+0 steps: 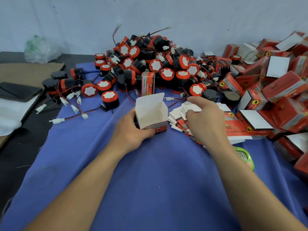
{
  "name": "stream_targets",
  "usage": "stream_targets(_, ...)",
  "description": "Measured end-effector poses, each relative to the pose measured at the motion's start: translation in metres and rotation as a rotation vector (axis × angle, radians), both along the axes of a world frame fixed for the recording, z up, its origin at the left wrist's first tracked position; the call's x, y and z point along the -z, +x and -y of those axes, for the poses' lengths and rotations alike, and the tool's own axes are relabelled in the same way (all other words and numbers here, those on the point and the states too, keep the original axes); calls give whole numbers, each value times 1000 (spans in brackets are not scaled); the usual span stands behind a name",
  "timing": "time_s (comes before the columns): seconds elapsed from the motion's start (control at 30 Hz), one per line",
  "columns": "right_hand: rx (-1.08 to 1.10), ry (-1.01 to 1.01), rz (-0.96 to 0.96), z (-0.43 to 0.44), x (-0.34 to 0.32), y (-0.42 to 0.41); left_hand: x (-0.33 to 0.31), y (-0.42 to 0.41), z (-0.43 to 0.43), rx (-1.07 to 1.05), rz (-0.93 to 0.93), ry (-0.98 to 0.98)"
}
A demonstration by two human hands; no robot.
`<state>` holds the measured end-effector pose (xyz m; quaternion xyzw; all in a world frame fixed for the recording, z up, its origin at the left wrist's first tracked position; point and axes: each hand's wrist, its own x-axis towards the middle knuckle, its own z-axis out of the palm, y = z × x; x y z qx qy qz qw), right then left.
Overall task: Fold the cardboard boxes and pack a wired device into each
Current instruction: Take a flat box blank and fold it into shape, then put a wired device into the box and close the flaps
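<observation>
Far left: cardboard sheet (25, 72) and a dark phone (18, 91), neither in use. A few loose devices sit beside them with their wires trailing onto the blue cloth (150, 180).

Centre back: big pile of wired devices (150, 62), red caps and black bodies, all unpacked. That is the bulk of the work left. One printed box (148, 83) stands upright at the pile's front edge; can't tell if it's filled.

Centre front: left hand (133, 129) grips the open box (150, 112), fingers and thumb wrapped round its lower left side. The box is erected, standing on the cloth, top flap up, and looks empty inside. So it's folded but not loaded.

Just right of it: right hand (205, 120) lies on the fanned flat blanks (178, 121), fingers bent down into them. Can't tell whether it has one pinched.

Green timer (245, 157) pokes out from under the right forearm.

Far right: heap of closed boxes (280, 87), presumably done. Judging by the two heaps, roughly midway, with many blanks and devices to go.
</observation>
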<state>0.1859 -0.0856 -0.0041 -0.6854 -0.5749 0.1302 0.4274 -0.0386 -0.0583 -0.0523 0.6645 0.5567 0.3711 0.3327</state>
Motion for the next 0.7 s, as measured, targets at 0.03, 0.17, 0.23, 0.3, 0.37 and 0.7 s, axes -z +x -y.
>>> stream_targets(0.03, 13, -56, 88, -13, -2, 9, 2, -1, -1, 9, 3, -11)
stream_targets(0.17, -59, -269, 318, -74, -16, 35, 4, 0, -3, 16, 19, -43)
stream_targets(0.23, -135, -369, 506, -99, -21, 46, 4, 0, -3, 13, 18, -45)
stream_targets(0.3, -160, -419, 715, -117, -22, 56, 4, 0, -3, 14, 14, -50)
stream_targets(0.37, -161, -440, 866, -125, -21, 63, 4, 0, -4, 17, 15, -56)
stream_targets(0.7, 43, 53, 109, -105, -27, 56, 1, 1, -5, 25, 22, -77)
